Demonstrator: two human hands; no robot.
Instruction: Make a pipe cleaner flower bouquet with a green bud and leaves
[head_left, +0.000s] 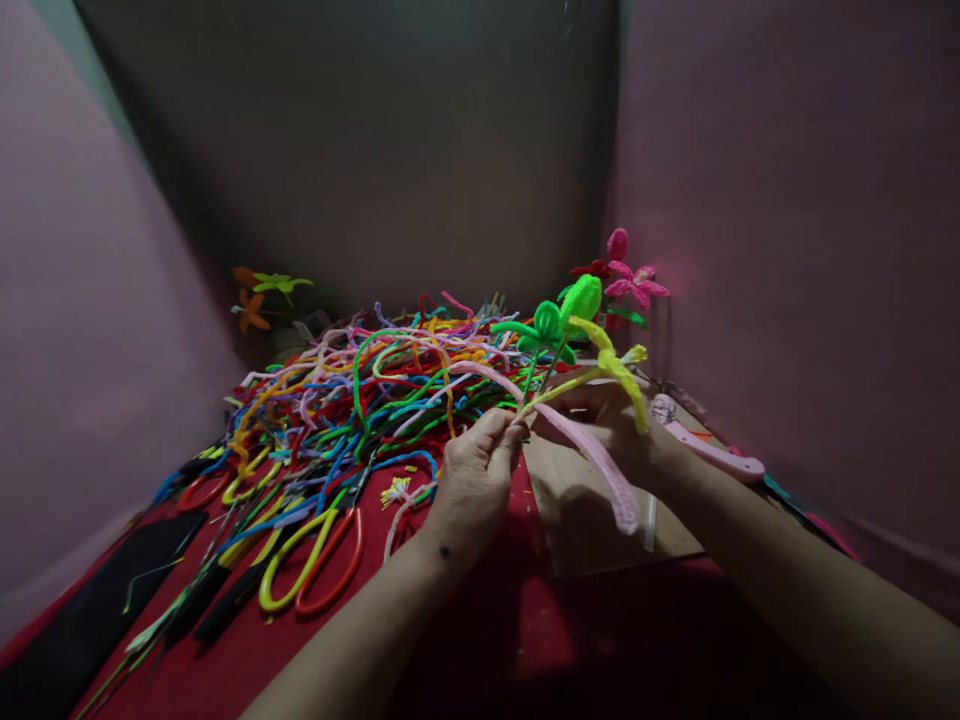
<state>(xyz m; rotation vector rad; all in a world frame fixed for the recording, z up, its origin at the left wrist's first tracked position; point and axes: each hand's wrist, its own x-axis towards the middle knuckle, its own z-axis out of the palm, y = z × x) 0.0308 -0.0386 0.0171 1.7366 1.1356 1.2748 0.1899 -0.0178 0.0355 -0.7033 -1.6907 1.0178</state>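
My left hand [476, 470], closed in a pinch, grips the stems of pipe cleaner flowers where they come together. From that pinch rise a bright green bud [582, 298], a green flower [547, 322] and a yellow flower [613, 366] leaning right. A thick pink pipe cleaner piece [592, 462] slants down to the right from the same spot, and another pink strand [491, 374] arcs to the left. Just right of the stems is my right hand [611, 425], with its fingers curled. The flower and pink piece partly cover it, so what it holds is hidden.
A heap of coloured pipe cleaners [390, 370] fills the back. Scissors with yellow and red handles [300, 570] lie left, near a black flat case [97, 610]. A brown board [577, 530] and a pink-handled tool [709, 452] lie right. Finished-looking flowers [636, 285] stand behind.
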